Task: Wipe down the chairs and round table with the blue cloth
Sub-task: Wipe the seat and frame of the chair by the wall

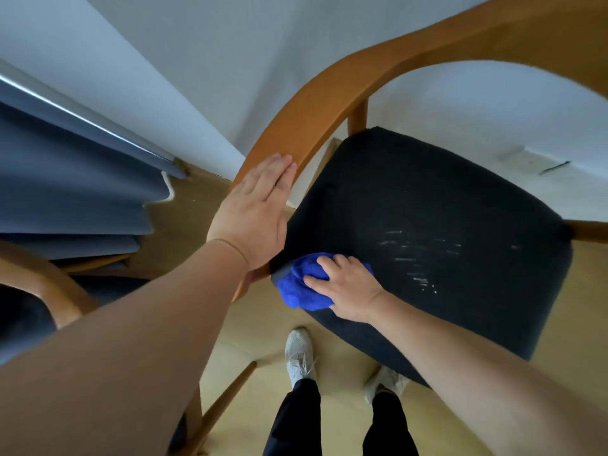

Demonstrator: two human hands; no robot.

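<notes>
A wooden chair with a curved armrest (316,106) and a dark padded seat (427,199) fills the right half of the view. My right hand (348,287) presses a bunched blue cloth (301,284) onto the seat's near left corner. My left hand (253,209) lies flat on the end of the left armrest, fingers together and stretched out. Pale streaks (418,258) mark the middle of the seat. The round table is not in view.
A second wooden chair (42,284) with a dark seat stands at the left edge, close by. Blue curtains (65,179) hang at the left against a white wall (197,60). My two feet in light shoes (301,353) stand on the tan floor below the seat.
</notes>
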